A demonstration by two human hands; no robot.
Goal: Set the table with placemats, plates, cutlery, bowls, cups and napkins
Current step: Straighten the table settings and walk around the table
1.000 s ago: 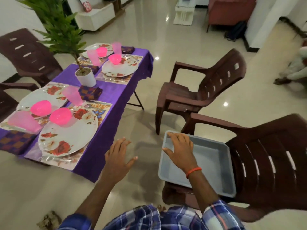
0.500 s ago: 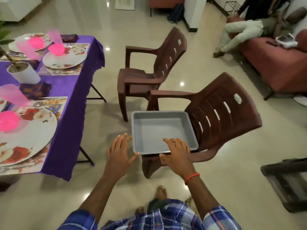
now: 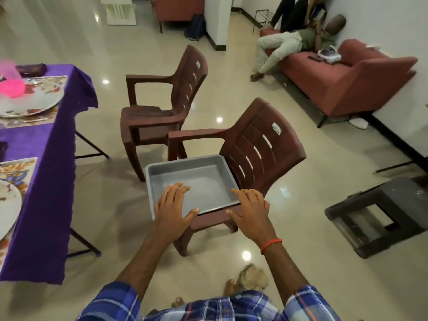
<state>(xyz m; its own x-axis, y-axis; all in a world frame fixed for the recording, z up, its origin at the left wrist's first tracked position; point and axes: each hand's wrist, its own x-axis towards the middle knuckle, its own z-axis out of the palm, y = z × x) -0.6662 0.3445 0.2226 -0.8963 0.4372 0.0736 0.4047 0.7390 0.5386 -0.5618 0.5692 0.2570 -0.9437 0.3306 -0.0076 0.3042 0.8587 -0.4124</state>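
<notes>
Tray, grey and empty, sits on the brown chair straight ahead, near edge facing the hands. Left hand hovers over its near left corner, right hand at its near right corner; both spread flat, grasping nothing, contact unclear. Plate, pink bowl and placemat lie on the purple worktop far left, nearer the left hand

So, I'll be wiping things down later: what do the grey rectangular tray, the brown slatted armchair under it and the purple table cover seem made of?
Grey rectangular tray: probably moulded plastic, matte, with rounded corners and an even dull surface.
Brown slatted armchair: likely one-piece moulded plastic, slight sheen, slots cut through the back.
Purple table cover: fabric, matte, hanging in soft folds at the corner.
</notes>
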